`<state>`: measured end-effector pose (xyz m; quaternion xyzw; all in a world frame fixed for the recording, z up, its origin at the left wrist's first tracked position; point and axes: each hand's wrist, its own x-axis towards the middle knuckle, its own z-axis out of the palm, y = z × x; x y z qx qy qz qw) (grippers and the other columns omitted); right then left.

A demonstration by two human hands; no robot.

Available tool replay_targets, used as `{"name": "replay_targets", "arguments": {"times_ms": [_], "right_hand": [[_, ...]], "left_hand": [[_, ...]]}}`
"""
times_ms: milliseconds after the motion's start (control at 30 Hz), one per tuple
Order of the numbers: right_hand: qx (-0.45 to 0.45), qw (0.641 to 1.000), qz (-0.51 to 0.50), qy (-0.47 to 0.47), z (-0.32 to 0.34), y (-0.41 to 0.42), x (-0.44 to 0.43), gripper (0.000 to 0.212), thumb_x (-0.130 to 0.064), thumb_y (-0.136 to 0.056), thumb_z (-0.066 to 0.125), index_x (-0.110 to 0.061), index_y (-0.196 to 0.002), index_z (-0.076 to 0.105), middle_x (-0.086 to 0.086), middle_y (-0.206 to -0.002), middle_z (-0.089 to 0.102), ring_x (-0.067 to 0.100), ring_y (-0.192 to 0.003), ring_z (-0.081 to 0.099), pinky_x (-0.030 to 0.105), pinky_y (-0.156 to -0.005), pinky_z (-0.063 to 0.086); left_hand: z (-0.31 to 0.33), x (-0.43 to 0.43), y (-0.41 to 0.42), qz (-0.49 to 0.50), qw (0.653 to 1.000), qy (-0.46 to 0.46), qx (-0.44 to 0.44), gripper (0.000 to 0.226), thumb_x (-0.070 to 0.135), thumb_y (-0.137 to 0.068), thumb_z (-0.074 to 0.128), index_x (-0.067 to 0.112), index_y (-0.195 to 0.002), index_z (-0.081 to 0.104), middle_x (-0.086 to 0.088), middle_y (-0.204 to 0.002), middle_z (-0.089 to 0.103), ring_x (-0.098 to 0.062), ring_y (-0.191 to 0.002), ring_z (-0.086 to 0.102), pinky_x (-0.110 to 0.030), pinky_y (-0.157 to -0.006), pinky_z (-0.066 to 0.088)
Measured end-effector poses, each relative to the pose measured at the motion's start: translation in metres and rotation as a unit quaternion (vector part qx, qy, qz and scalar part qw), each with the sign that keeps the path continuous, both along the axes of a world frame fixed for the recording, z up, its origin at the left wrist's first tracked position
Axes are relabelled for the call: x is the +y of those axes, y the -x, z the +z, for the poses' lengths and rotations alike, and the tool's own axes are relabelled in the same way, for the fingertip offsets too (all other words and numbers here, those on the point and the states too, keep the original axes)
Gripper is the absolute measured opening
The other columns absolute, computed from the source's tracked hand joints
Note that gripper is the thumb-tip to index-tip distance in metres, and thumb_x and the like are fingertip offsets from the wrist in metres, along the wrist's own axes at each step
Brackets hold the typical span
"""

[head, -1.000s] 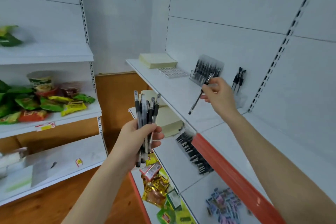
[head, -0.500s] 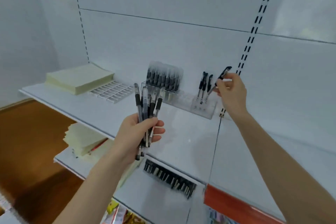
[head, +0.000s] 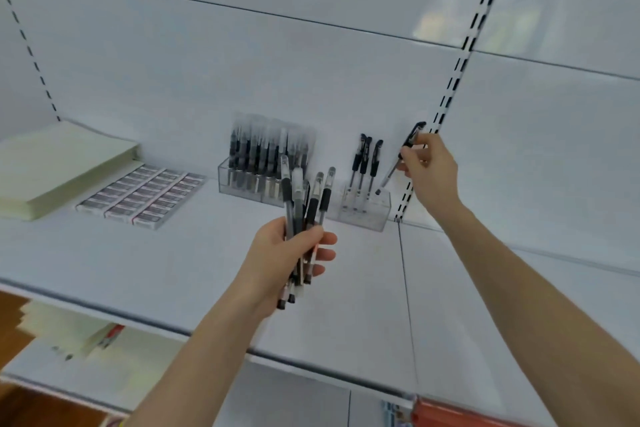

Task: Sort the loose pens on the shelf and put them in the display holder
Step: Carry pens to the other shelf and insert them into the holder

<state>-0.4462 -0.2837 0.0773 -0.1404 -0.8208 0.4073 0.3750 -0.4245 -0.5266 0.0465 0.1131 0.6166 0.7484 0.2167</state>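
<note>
My left hand point(head: 287, 253) grips a bundle of several black-and-clear pens point(head: 304, 204), tips down, in front of the white shelf point(head: 173, 253). My right hand point(head: 427, 170) pinches a single black pen point(head: 401, 158), tilted with its tip just above the right end of the clear display holder point(head: 375, 215). Three black pens point(head: 365, 163) stand upright in that holder's right section. The holder's left section point(head: 239, 180) is packed with several pens under a clear cover.
A stack of pale yellow pads point(head: 59, 166) and rows of small boxed erasers point(head: 142, 196) lie on the shelf at left. A slotted upright point(head: 450, 87) runs up the back wall beside my right hand. More pads sit on the lower shelf point(head: 69, 333).
The view has swung up and closer to the top shelf. My right hand carried the single pen from mid-air over the shelf to the holder's right end and lowered its tip. The left hand kept its bundle.
</note>
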Motion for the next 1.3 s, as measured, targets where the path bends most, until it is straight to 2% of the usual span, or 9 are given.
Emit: {"name": "replay_targets", "arguments": {"times_ms": [367, 467, 567, 633, 733, 900, 1067, 1167, 1300], "right_hand": [[-0.119, 0.991, 0.035, -0.04, -0.013, 0.02, 0.012, 0.013, -0.011, -0.093, 0.051, -0.008, -0.106, 0.052, 0.003, -0.081, 0.059, 0.013, -0.064, 0.061, 0.039, -0.079, 0.055], [-0.145, 0.989, 0.034, -0.026, -0.022, 0.021, 0.011, 0.006, -0.015, -0.093, 0.052, -0.01, -0.096, 0.051, 0.006, -0.079, 0.063, 0.02, -0.067, 0.063, 0.042, -0.079, 0.055], [-0.157, 0.985, -0.017, -0.065, -0.015, 0.013, 0.013, 0.017, -0.025, -0.09, 0.058, -0.009, -0.084, 0.058, 0.009, -0.078, 0.069, 0.016, -0.064, 0.066, 0.035, -0.07, 0.055], [-0.109, 0.994, 0.004, -0.006, -0.008, -0.001, 0.002, 0.025, -0.029, -0.089, 0.058, -0.007, -0.079, 0.064, 0.005, -0.069, 0.07, 0.008, -0.054, 0.064, 0.027, -0.061, 0.054], [-0.124, 0.968, 0.144, 0.162, 0.004, -0.018, -0.026, 0.026, -0.035, -0.089, 0.058, -0.012, -0.084, 0.067, 0.005, -0.074, 0.073, 0.013, -0.065, 0.07, 0.022, -0.061, 0.057], [-0.141, 0.932, 0.235, 0.235, 0.012, -0.018, -0.044, 0.016, -0.021, -0.088, 0.06, -0.006, -0.089, 0.067, 0.006, -0.079, 0.073, 0.014, -0.067, 0.07, 0.021, -0.064, 0.057], [0.058, 0.975, 0.052, 0.206, 0.03, -0.007, -0.022, 0.014, -0.02, -0.089, 0.06, -0.015, -0.079, 0.052, 0.013, -0.082, 0.069, 0.02, -0.06, 0.069, 0.025, -0.059, 0.057], [0.06, 0.991, -0.019, 0.117, 0.024, 0.004, -0.023, 0.012, -0.022, -0.089, 0.059, -0.013, -0.087, 0.052, 0.018, -0.086, 0.069, 0.027, -0.068, 0.068, 0.032, -0.067, 0.058], [0.032, 0.996, -0.042, 0.067, 0.018, 0.017, -0.042, 0.016, -0.02, -0.089, 0.059, -0.023, -0.077, 0.05, 0.001, -0.073, 0.064, 0.018, -0.065, 0.066, 0.04, -0.074, 0.057]], "left_hand": [[0.001, 0.021, 0.015, 0.02, 1.0, -0.005, 0.019, 0.013, 0.011, -0.087, 0.059, 0.003, -0.096, 0.061, -0.003, -0.081, 0.072, -0.009, -0.065, 0.069, -0.018, -0.052, 0.051], [0.001, 0.023, 0.015, 0.015, 1.0, -0.013, 0.023, 0.012, 0.011, -0.087, 0.059, 0.003, -0.097, 0.061, -0.001, -0.078, 0.073, -0.01, -0.066, 0.07, -0.018, -0.052, 0.051], [0.0, 0.024, 0.015, 0.008, 0.999, -0.014, 0.027, 0.013, 0.012, -0.087, 0.059, 0.004, -0.098, 0.061, 0.0, -0.079, 0.074, -0.012, -0.067, 0.071, -0.018, -0.052, 0.051], [0.001, 0.025, 0.016, 0.005, 0.999, -0.018, 0.031, 0.013, 0.012, -0.087, 0.06, 0.004, -0.098, 0.06, -0.001, -0.08, 0.075, -0.013, -0.068, 0.071, -0.018, -0.052, 0.051], [0.002, 0.03, 0.018, -0.009, 0.999, -0.017, 0.035, 0.014, 0.012, -0.087, 0.06, 0.004, -0.099, 0.06, 0.0, -0.078, 0.074, -0.014, -0.067, 0.071, -0.019, -0.051, 0.051], [0.003, 0.034, 0.021, -0.034, 0.998, -0.018, 0.044, 0.013, 0.012, -0.086, 0.06, 0.006, -0.098, 0.06, -0.002, -0.079, 0.073, -0.018, -0.069, 0.072, -0.021, -0.052, 0.053], [0.005, 0.017, 0.042, -0.003, 0.998, 0.003, 0.07, 0.01, 0.012, -0.088, 0.058, 0.004, -0.094, 0.058, -0.005, -0.077, 0.068, -0.01, -0.053, 0.066, -0.019, -0.046, 0.05], [0.005, 0.007, 0.056, -0.004, 0.997, 0.013, 0.076, 0.009, 0.013, -0.088, 0.058, 0.005, -0.086, 0.055, -0.004, -0.063, 0.056, -0.006, -0.042, 0.051, -0.016, -0.041, 0.042], [0.003, -0.003, 0.072, -0.035, 0.996, 0.023, 0.084, 0.005, 0.013, -0.088, 0.058, 0.009, -0.084, 0.059, 0.0, -0.054, 0.054, -0.011, -0.048, 0.049, -0.018, -0.047, 0.044]]}}
